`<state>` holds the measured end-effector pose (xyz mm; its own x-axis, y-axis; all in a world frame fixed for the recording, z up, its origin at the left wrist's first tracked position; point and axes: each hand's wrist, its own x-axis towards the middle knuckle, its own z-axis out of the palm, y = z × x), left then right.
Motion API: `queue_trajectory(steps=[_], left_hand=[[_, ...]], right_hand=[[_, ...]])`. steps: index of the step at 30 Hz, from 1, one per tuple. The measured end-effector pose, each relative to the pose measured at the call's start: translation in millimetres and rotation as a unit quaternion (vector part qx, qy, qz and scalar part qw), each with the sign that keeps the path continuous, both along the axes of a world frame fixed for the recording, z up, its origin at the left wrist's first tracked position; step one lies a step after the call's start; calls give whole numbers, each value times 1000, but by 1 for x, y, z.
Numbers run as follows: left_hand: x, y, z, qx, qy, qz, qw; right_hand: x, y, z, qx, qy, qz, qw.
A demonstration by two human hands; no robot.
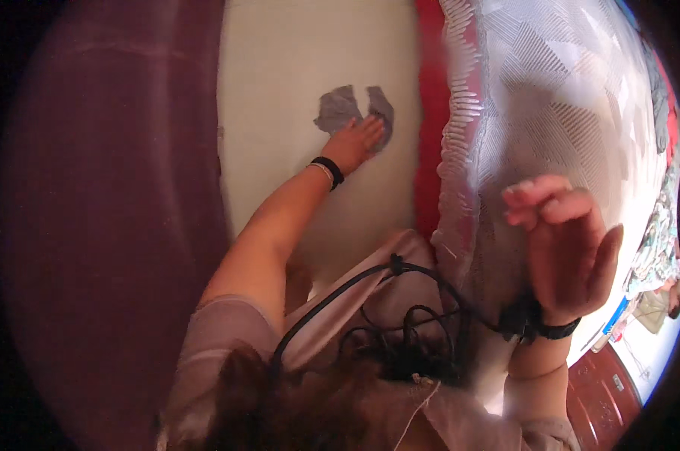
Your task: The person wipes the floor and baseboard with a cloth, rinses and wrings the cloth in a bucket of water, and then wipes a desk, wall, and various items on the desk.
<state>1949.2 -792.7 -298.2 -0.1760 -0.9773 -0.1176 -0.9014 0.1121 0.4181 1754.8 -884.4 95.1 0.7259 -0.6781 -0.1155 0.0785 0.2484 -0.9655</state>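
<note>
At right of the frame the right hand (568, 259) is raised, fingers half curled around nothing visible, while at upper centre the left hand (355, 143), fingers slightly parted, lies over the grey cloth (337, 107) on the pale surface (276, 90), any grip impossible to tell, apparently wiping, which next calls for flat, even palm pressure.

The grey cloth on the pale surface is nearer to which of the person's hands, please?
Left. The left hand lies palm down on the grey cloth; the right hand is raised off to the right, apart from it.
</note>
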Motion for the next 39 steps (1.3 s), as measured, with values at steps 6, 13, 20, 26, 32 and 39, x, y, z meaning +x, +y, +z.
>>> queue_trajectory(steps=[6,13,20,26,32,39], left_hand=[[-11,-80,-18,-31,-98,56,993],[-18,-45,-6,55,-20,50,997],[-11,-21,12,107,100,47,988],[54,-47,5,53,-83,168,981],[68,73,32,105,139,220,960],[80,191,64,148,-18,430,890]], right_hand=[[-1,0,-1,17,-12,-32,999],[-12,-5,-5,48,7,-87,995],[-15,-3,-2,21,36,-64,997],[-19,-4,-8,12,24,-49,998],[-22,-5,-7,37,9,-48,998],[-24,-6,-10,76,-14,-19,997]])
